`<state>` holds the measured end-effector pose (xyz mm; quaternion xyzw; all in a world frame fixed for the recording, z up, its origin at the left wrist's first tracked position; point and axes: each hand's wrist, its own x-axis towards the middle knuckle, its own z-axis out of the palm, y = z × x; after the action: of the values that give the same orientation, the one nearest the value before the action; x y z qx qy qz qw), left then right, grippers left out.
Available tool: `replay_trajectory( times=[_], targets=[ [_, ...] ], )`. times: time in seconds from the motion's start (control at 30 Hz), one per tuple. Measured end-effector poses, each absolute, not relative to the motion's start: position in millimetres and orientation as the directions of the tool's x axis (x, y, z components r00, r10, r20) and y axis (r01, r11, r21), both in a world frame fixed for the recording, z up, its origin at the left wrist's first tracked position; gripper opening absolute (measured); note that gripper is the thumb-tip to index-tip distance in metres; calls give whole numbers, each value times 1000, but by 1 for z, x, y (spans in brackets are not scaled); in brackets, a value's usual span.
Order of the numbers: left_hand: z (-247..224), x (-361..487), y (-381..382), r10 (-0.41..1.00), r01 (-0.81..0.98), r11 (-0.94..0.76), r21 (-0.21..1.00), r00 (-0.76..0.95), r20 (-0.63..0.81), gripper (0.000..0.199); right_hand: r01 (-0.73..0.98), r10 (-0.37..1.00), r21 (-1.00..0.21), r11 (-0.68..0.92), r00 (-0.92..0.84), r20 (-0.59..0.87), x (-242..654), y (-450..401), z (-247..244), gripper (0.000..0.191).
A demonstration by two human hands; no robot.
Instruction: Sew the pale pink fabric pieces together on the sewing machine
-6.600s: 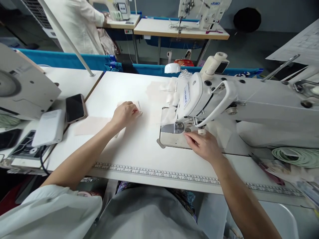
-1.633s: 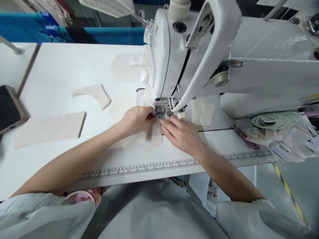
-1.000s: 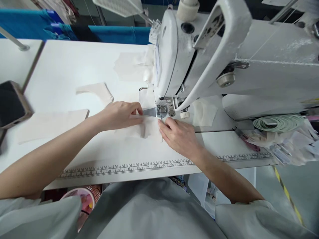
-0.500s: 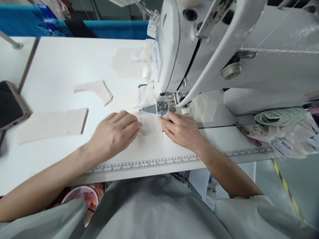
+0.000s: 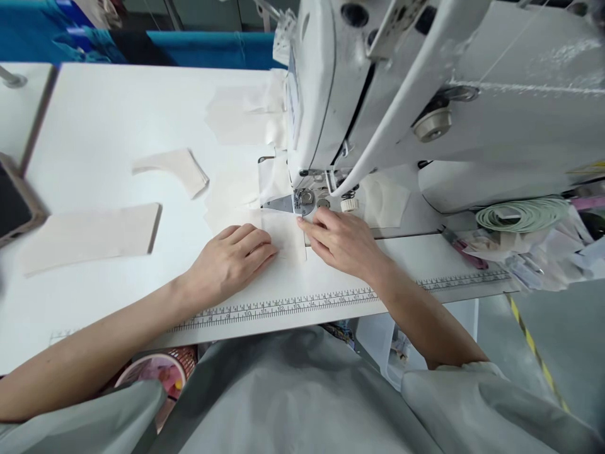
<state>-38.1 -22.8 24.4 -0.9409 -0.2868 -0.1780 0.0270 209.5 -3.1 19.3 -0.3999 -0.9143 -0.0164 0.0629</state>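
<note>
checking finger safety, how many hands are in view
2: the left hand, partly over the pale fabric, and the right hand at that fabric's far right corner, close to the sewing machine. No other hand shows.

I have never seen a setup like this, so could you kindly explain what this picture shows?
Of course. The picture comes from a camera worn on a person's head, looking forward and down, so both bare hands are the wearer's own. The large white machine is a sewing machine. The left hand lies palm down at a thin pale piece of fabric. The fingertips of the right hand are at the piece's far right corner, by the needle area. I can't tell whether either hand pinches it.

On the white table, to the left, lie a curved cloth piece and a longer one. A ruler strip runs along the front edge, and a green coil sits at the right.
</note>
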Motion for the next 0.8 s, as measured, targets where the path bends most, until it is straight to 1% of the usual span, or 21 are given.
replay_trajectory(
  times=[0.27, 0.5, 0.63, 0.8],
  targets=[
    [23, -36, -22, 539, 567, -823, 26, 767, 348, 14, 736, 733, -30, 676, -668, 126, 209, -3, 19, 38],
    [22, -36, -23, 567, 581, -811, 64, 757, 325, 15, 743, 741, -24, 668, -663, 101, 208, -4, 21, 41],
    [23, -36, -23, 587, 596, -800, 69, 753, 296, 18, 745, 745, -41, 666, -661, 88, 206, -4, 23, 41],
    [23, -36, -23, 589, 595, -800, 81, 750, 301, 17, 746, 748, -55, 663, -658, 90, 208, -4, 23, 41]
  ],
)
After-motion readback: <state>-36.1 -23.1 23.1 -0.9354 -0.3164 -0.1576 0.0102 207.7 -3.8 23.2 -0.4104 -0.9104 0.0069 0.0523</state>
